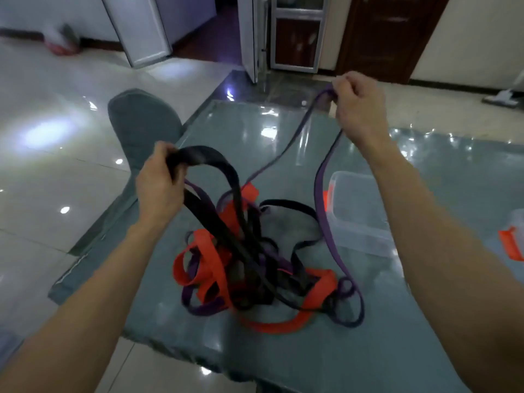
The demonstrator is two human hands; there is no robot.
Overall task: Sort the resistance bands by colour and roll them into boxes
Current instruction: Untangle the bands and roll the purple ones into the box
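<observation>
A shiny green glass desk (241,131) stands on a white tiled floor (56,171). A grey chair (141,123) is at its far left edge, and a brown door (388,35) is at the back of the room. On the right side of the desk sits a clear box (360,217) with an orange clip. A second box (514,242) peeks in at the right edge. The pile (255,268) of bands lies in the middle of the desk, just beside the clear box. It is a messy knot of black, red and purple loops that cross over and under each other. The red bands (209,268) are wide and flat. The left hand (158,188) grips a black band (209,157) and holds it up above the pile, and its lower part runs down into the knot. The right hand (357,106) is up high, well apart from the left. It pinches the top of a thin purple band (319,194), which hangs in a long loop past the clear box into the pile.
</observation>
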